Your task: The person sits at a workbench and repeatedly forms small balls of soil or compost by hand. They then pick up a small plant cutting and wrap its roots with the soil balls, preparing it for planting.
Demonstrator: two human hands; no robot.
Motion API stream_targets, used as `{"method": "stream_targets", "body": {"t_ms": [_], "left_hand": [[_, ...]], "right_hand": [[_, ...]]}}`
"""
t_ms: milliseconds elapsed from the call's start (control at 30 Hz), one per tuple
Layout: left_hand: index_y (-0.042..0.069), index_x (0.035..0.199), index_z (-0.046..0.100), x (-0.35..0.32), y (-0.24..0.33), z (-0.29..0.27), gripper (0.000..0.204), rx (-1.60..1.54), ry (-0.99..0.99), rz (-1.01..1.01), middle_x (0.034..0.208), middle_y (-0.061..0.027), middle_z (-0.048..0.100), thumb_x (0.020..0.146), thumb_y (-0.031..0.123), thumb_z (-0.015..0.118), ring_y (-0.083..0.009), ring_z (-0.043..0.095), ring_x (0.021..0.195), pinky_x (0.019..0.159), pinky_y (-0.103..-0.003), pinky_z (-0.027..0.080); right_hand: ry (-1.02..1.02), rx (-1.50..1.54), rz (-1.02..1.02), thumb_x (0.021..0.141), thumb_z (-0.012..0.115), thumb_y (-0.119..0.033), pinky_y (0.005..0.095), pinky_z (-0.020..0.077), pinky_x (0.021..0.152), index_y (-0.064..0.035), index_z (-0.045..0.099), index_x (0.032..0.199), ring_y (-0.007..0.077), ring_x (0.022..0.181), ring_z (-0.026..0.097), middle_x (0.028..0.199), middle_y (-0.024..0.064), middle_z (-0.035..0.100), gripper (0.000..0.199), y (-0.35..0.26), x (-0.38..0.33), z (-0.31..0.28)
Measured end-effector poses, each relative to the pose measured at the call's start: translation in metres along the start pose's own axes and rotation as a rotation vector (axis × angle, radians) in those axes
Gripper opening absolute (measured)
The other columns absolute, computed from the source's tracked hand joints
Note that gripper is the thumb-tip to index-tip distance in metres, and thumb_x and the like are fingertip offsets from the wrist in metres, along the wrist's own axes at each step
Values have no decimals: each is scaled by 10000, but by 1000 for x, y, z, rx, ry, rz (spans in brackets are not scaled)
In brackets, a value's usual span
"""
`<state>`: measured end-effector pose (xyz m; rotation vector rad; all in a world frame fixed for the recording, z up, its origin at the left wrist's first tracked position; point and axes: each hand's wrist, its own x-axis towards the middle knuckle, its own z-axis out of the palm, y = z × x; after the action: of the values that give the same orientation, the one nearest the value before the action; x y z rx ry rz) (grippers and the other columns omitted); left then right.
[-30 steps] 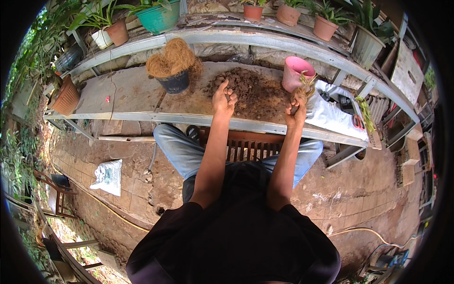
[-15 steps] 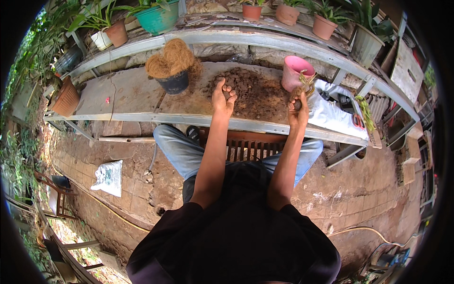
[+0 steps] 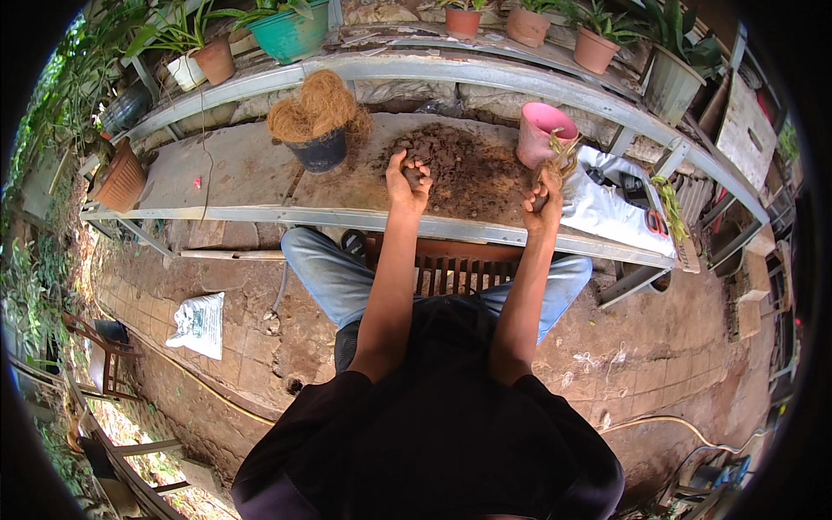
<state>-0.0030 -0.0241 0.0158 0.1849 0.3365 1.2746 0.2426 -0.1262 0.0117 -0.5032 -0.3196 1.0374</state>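
Observation:
Over the near edge of a pile of dark soil [image 3: 468, 165], my left hand [image 3: 406, 189] is curled round a dark lump that looks like soil [image 3: 413, 175]. My right hand [image 3: 544, 208] grips a small plant with limp, yellowish-green leaves [image 3: 562, 161]. Its leaves stick up past the fingers, and a dark mass at its base lies partly hidden in the palm. Just behind that plant stands a pink pot [image 3: 544, 130], its inside only partly visible. Left of the soil, a black pot [image 3: 319, 153] is heaped with brown coconut fibre [image 3: 325, 102].
A white plastic sack [image 3: 607, 208] lies at the bench's right end, with dark-bladed pruning shears [image 3: 656, 221] and loose green cuttings [image 3: 670, 208]. A tilted terracotta pot [image 3: 121, 178] is at the left end. Metal rails and potted plants line the back.
My left fingers have curled a little more round the dark lump. The right hand has turned slightly and shifted a bit left and nearer, still gripping the plant.

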Motion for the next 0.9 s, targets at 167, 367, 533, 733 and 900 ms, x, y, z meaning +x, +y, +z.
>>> {"method": "stream_targets", "body": {"t_ms": [167, 367, 533, 733, 900], "left_hand": [[111, 684, 466, 4, 0, -6, 316, -18, -51, -32, 694, -15, 523, 956, 258, 535, -133, 517, 611, 447, -245, 410], [110, 707, 459, -1, -1, -2, 295, -3, -13, -3, 722, -9, 508, 967, 236, 513, -131, 516, 643, 484, -243, 413], [107, 706, 467, -2, -1, -3, 286, -18, 0, -2, 713, -5, 513, 965, 217, 519, -130, 517, 634, 484, -245, 417], [116, 686, 483, 0, -2, -2, 289, -19, -5, -9, 689, 2, 525, 955, 207, 533, -122, 527, 625, 480, -239, 424], [118, 685, 486, 2, -2, -5, 286, -22, -16, -17, 685, 7, 528, 956, 199, 526, -121, 531, 624, 479, -238, 421]], "right_hand": [[-55, 43, -28, 849, 629, -119, 253, 314, 368, -116, 450, 644, 150, 471, 463, 603, 38, 508, 273, -4, 1, -11], [-69, 41, -231, 896, 627, -159, 275, 512, 501, -70, 572, 917, 190, 637, 594, 823, 82, 627, 107, -5, -6, 8], [-47, 211, -166, 911, 644, -214, 242, 487, 489, -86, 590, 849, 178, 637, 594, 836, 69, 648, 151, -2, 0, 1], [-275, 189, -24, 866, 646, -146, 237, 350, 429, -139, 468, 646, 142, 534, 481, 690, 26, 578, 283, -3, 14, -35], [-85, 39, -47, 837, 615, -96, 247, 394, 457, -118, 490, 723, 162, 558, 521, 709, 35, 594, 171, -3, 13, -25]]}}
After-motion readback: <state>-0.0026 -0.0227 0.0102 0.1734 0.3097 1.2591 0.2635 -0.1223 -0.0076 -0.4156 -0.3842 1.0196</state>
